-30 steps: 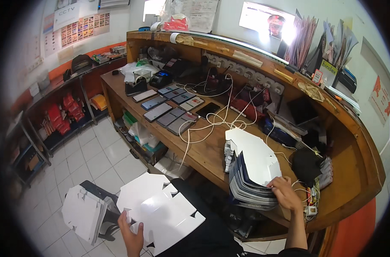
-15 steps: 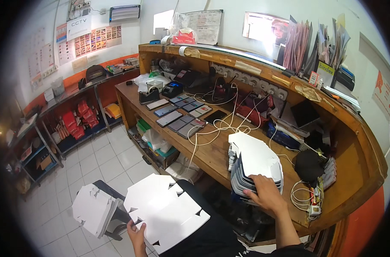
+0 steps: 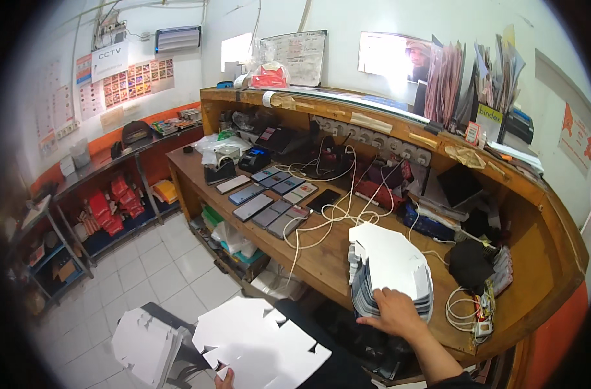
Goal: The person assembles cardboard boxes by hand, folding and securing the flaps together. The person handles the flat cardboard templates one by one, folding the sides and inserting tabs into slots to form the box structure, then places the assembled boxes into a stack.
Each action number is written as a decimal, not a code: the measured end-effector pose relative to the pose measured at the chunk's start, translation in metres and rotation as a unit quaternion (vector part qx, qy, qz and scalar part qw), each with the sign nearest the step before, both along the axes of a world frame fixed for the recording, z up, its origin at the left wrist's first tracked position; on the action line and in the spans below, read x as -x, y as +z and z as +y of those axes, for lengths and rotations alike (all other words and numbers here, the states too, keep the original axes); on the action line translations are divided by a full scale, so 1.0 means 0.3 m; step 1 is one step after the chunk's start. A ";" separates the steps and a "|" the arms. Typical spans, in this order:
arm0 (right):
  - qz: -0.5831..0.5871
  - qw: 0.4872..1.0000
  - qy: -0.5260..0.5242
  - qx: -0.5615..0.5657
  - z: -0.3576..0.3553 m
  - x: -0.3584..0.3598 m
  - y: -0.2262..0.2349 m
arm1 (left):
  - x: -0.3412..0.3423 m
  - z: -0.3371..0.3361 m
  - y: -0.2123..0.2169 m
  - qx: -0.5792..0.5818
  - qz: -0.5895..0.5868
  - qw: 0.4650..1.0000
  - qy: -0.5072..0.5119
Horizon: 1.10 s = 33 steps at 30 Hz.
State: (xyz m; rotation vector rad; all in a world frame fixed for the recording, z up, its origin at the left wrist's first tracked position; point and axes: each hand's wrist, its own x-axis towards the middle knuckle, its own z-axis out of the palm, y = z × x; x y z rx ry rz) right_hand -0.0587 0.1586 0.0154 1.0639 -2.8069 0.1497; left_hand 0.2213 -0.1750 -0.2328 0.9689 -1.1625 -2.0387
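Note:
My left hand [image 3: 224, 379] shows only at the lower edge, its thumb on top of a flat white die-cut cardboard sheet [image 3: 260, 337] with notched edges. The sheet lies over my lap, and the fingers beneath it are hidden. On the desk to the right is a thick stack of similar flat cardboard sheets [image 3: 389, 259], white on top with dark blue edges. My right hand [image 3: 396, 314] grips the near edge of this stack, fingers on top and thumb along the side. Another pile of white cardboard sheets [image 3: 146, 347] rests on a dark seat at my left.
Several phones [image 3: 269, 201] lie in rows on the wooden desk [image 3: 328, 259], with white cables [image 3: 334, 220] looping beside them. A black cap-like item [image 3: 470, 266] and a coiled white cable [image 3: 460, 308] are at the right. Shelves with red packages [image 3: 110, 204] stand at the far left.
My head view has shifted slightly, so the left hand and its sheet appear lower. My right hand keeps to the near edge of the stack, its thumb a little lower.

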 end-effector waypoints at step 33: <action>-0.422 0.852 -0.306 0.040 -0.471 0.594 0.417 | 1.035 -1.119 1.300 -0.251 0.458 0.833 -0.183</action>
